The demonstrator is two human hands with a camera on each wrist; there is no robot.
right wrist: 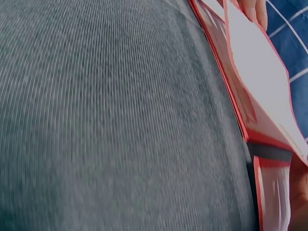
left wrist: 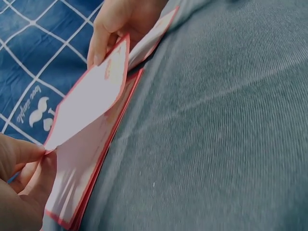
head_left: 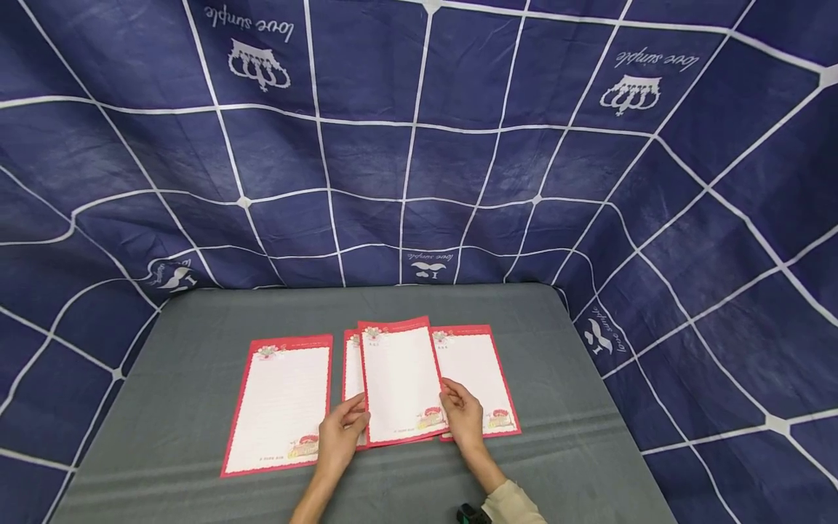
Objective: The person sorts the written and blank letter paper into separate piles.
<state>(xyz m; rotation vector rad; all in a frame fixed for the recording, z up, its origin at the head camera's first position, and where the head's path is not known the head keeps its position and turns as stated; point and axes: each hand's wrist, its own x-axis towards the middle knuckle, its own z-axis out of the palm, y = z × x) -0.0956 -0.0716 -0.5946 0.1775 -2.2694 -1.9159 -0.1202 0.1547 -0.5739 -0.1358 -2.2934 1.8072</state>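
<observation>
Between both hands a red-bordered sheet of letter paper (head_left: 401, 382) is held above the table, slightly bowed. My left hand (head_left: 342, 434) pinches its left edge near the lower corner, thumb against fingertips. On the opposite edge, my right hand (head_left: 465, 416) pinches the sheet low down. Beneath it lies a stack of similar red-bordered paper (left wrist: 79, 168), mostly covered in the head view. The left wrist view shows a gap between the raised sheet and that stack. Only part of the right hand (right wrist: 299, 199) appears in the right wrist view.
On the left lies another red-bordered sheet (head_left: 281, 400) with faint ruled lines. More red-bordered paper (head_left: 473, 371) lies to the right, partly under the held sheet. The grey cloth-covered table (head_left: 556, 451) meets a blue gridded curtain (head_left: 366, 160) at the back and sides.
</observation>
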